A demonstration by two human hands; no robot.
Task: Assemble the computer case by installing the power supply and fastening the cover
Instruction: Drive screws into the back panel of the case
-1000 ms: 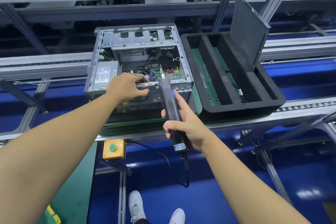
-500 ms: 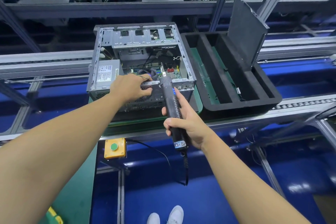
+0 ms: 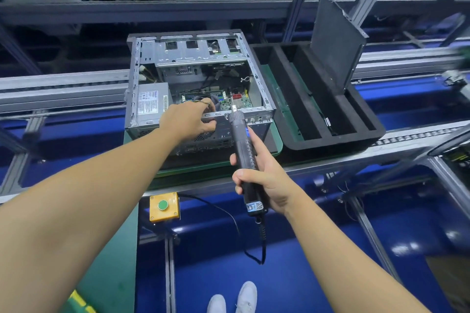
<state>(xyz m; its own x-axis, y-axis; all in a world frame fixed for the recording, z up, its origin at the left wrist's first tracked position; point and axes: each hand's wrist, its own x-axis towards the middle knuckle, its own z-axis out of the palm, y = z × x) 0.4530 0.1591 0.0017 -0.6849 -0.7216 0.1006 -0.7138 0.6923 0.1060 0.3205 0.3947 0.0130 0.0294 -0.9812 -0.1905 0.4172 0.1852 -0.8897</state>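
Computer case (image 3: 193, 52) lies open on a green mat (image 3: 276, 145), right under our left fingers. Our left hand (image 3: 187, 122) curls its fingers (image 3: 209, 122) round the near rim of the case and holds on. Our right hand (image 3: 262, 178) wraps tight round the black screwdriver (image 3: 243, 150), with one finger lying along it. The tip meets the same rim, just to the right of our left fingers. We cannot tell if a screw sits under the tip; it is too small to see. The power supply (image 3: 150, 105) is inside the case, just left of our left fingers.

We think we are driving a screw into the rim. To do it well, we should keep the screwdriver straight in line with the hole, push softly, and hold the case so it does not slide. Our left fingers are very close to the spinning tip, so they should stay off it.

The metal rim is thin and may be sharp. Past our fingertips sits the green circuit board (image 3: 243, 102), so the tip must not slip in there. The cord (image 3: 263, 241) hangs loose below our right fingers. The cover (image 3: 335, 40) leans up in the black foam tray (image 3: 330, 140), well to the right of our right fingers, with open room between.
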